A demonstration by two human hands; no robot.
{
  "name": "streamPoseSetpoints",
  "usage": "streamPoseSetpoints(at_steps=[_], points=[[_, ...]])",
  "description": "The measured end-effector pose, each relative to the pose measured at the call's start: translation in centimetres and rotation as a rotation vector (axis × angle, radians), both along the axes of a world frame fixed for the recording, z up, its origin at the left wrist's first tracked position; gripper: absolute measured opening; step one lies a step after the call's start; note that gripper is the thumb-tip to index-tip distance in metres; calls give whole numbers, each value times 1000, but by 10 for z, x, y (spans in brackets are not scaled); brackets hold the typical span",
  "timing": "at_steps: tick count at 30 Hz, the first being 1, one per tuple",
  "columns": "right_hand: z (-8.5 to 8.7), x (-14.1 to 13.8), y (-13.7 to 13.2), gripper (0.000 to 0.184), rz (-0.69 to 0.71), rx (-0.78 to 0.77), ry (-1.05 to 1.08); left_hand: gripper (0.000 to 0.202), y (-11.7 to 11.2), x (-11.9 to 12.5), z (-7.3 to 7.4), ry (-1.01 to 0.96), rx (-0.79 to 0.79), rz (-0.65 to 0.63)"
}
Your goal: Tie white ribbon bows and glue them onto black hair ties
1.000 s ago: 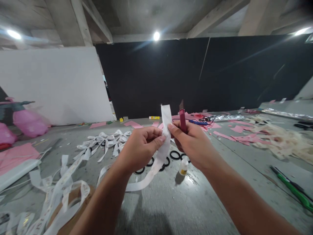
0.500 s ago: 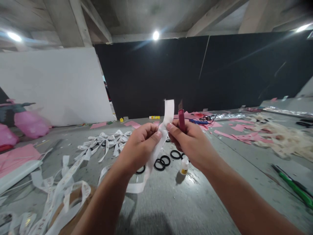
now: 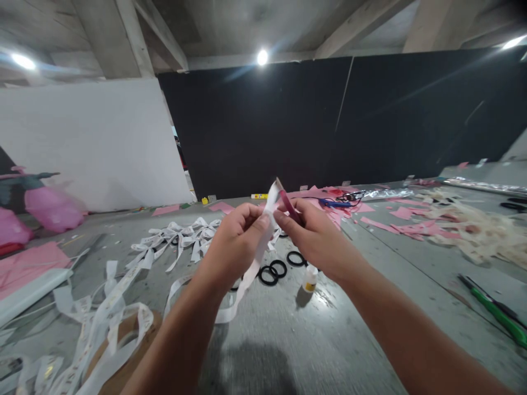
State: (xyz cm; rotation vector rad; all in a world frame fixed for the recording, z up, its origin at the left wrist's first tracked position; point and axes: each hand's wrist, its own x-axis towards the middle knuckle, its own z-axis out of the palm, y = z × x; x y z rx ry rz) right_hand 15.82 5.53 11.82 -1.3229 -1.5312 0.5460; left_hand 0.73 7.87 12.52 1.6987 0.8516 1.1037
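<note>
A white ribbon [image 3: 256,262] is pinched between the thumb and fingers of my left hand [image 3: 242,233], its long end trailing down over the table. My right hand [image 3: 310,227] is closed around a small tool with a dark red handle [image 3: 290,205] and a thin, pointed brownish tip; its exact kind is unclear. The thumb of that hand also presses at the ribbon beside my left fingertips. The tool leans left, its tip against the ribbon's short upper end. Below the hands lie black rings [image 3: 268,275] and a small white bottle [image 3: 310,278] with a yellow label.
Tied white ribbon bows [image 3: 181,238] lie left of my hands. Loose printed ribbon [image 3: 94,323] surrounds a brown cardboard piece [image 3: 134,343] at lower left. Pink scraps [image 3: 405,214], cream fabric [image 3: 473,230] and a green-handled cutter [image 3: 496,312] lie to the right. A black panel [image 3: 263,126] stands behind.
The red-handled tool has tilted left, from upright and apart to touching the ribbon. The ribbon's upper end, flat and upright before, is now bent and twisted.
</note>
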Motion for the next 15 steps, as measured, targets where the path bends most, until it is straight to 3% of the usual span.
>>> streamPoseSetpoints(at_steps=[4,7,11,15], points=[[2,3,0,39,-74,49,-95,13,2,1,-2,-58,-128,21],[3,7,0,35,-131,144,-168,13,4,1,-3,-40,-140,44],[5,12,-2,20,-70,260,-302,11,5,2,-3,-137,-162,29],[4,14,-3,22,-30,432,-485,10,6,4,-2,-249,-204,20]])
